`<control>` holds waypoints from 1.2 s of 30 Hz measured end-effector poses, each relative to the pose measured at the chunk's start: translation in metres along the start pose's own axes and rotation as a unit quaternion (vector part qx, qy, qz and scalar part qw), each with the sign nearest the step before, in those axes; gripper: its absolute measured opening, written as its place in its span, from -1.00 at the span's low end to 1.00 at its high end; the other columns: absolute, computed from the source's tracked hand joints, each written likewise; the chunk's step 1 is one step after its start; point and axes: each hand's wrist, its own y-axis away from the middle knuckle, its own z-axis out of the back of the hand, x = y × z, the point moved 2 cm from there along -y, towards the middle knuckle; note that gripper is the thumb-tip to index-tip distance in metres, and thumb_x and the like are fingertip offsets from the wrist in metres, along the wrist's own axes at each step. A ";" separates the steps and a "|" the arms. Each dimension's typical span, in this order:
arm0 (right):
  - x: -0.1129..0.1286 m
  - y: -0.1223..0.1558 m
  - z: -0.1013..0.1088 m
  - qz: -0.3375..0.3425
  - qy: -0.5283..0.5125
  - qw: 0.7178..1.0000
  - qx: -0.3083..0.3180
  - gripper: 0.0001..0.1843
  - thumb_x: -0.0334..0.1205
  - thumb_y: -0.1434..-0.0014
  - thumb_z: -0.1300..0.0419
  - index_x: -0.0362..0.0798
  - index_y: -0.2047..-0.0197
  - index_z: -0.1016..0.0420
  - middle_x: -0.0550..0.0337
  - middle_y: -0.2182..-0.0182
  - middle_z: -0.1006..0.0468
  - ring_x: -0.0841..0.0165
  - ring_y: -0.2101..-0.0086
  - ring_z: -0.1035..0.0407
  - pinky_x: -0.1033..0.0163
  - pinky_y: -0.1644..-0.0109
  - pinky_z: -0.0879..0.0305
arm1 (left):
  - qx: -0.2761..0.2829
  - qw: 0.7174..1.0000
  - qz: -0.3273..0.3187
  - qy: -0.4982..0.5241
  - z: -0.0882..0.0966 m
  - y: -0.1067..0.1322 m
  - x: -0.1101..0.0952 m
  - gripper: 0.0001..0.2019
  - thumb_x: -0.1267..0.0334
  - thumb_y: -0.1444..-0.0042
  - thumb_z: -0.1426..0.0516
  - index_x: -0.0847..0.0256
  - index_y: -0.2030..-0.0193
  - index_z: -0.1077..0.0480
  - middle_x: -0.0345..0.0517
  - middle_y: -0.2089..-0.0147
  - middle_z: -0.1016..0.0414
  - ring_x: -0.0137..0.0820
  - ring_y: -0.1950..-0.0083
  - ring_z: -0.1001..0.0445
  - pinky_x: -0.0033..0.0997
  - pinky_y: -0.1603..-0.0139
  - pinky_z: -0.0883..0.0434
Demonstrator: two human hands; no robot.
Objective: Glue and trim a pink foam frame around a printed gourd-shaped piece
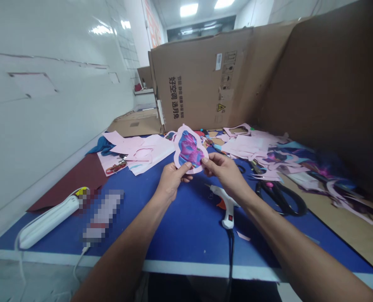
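Observation:
Between both hands, a pink paper cutout [190,144] with a scalloped outline is held up above the blue table. A shiny blue and magenta patterned piece fills its middle. My left hand [173,178] pinches the lower left edge, thumb in front and fingers behind. At the lower right edge, my right hand [223,171] grips it between thumb and fingers. Just below my right hand lies a white glue gun [224,201] with an orange trigger, its nozzle pointing up and left. Black-handled scissors [276,197] rest right of my right forearm.
Pink paper scraps [252,144] and shiny offcuts pile up at the back right. More pink sheets [142,151] lie at the back left. A white power strip [52,220] and a blurred-out device are at left. Cardboard walls [205,79] enclose the back and right.

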 end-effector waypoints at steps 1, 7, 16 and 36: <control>0.000 0.000 0.000 0.007 0.004 1.000 -0.005 -0.46 0.33 -0.10 -0.51 0.00 0.32 -0.57 0.27 0.51 -0.51 0.36 0.47 -0.33 0.22 0.34 -0.26 | 0.001 1.000 0.001 -0.005 0.000 0.000 0.000 -0.52 -0.11 0.16 -0.54 0.26 0.32 -0.64 -0.04 0.38 -0.68 -0.45 0.48 -0.53 -0.50 0.47 -0.40; -0.004 -0.003 0.006 0.017 0.040 0.999 -0.013 -0.48 0.30 -0.13 -0.48 0.01 0.38 -0.53 0.24 0.51 -0.49 0.35 0.46 -0.30 0.20 0.33 -0.25 | -0.016 1.000 -0.025 -0.002 0.005 0.001 -0.006 -0.51 -0.21 0.01 -0.45 0.24 0.29 -0.63 -0.04 0.35 -0.70 -0.42 0.41 -0.55 -0.50 0.44 -0.42; -0.005 -0.004 0.009 0.016 0.063 0.998 -0.023 -0.45 0.37 -0.15 -0.44 0.02 0.34 -0.56 0.21 0.49 -0.53 0.32 0.45 -0.34 0.19 0.31 -0.32 | -0.024 0.999 -0.029 -0.019 0.011 -0.004 -0.002 -0.56 -0.15 0.00 -0.45 0.21 0.38 -0.55 -0.11 0.42 -0.63 -0.42 0.42 -0.54 -0.48 0.40 -0.40; -0.005 -0.002 0.005 0.012 0.076 0.997 0.014 -0.47 0.35 -0.18 -0.41 0.02 0.36 -0.54 0.25 0.51 -0.48 0.33 0.48 -0.30 0.19 0.36 -0.25 | -0.002 0.999 -0.026 0.025 0.009 -0.005 -0.001 -0.53 -0.16 0.09 -0.51 0.21 0.41 -0.54 -0.19 0.43 -0.56 -0.45 0.41 -0.43 -0.42 0.30 -0.39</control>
